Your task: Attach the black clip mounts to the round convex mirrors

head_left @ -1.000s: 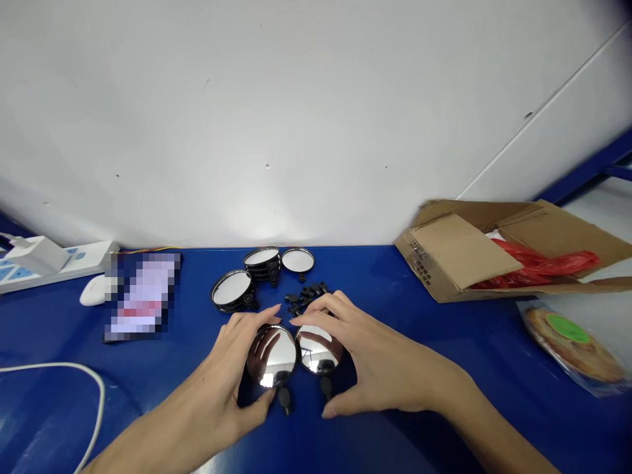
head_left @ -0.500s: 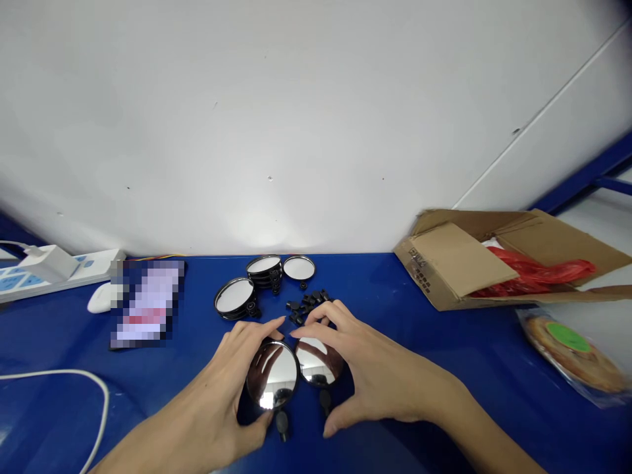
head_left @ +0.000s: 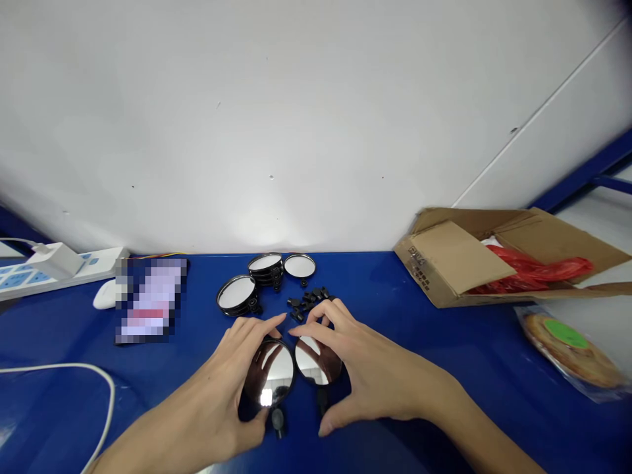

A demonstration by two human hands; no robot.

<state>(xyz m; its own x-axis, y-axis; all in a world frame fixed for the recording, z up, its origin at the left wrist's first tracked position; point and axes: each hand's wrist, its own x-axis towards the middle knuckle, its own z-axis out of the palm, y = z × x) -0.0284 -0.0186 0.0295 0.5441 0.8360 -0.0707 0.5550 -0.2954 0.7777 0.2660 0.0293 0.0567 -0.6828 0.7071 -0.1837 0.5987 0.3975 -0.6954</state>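
Observation:
Two small round convex mirrors lie side by side on the blue table (head_left: 444,368), each with a short black stem pointing toward me. My left hand (head_left: 232,388) curls around the left mirror (head_left: 269,383), fingers on its far rim and thumb at its near edge. My right hand (head_left: 365,375) grips the right mirror (head_left: 316,363) the same way, forefinger over the top and thumb below. Just beyond my fingertips sits a heap of small black mounts (head_left: 309,303). Farther back are more mirrors: one to the left (head_left: 236,293), a stack (head_left: 265,266) and a single one (head_left: 299,266).
An open cardboard box (head_left: 459,260) with red plastic inside stands at the right, a wrapped tape roll (head_left: 567,342) beside it. At the left are a blurred phone (head_left: 148,297), a white mouse (head_left: 105,296), a power strip (head_left: 54,264) and a white cable (head_left: 93,382). A white wall backs the table.
Both hands stay on the two mirrors, which have shifted slightly left together. The view has tilted a little.

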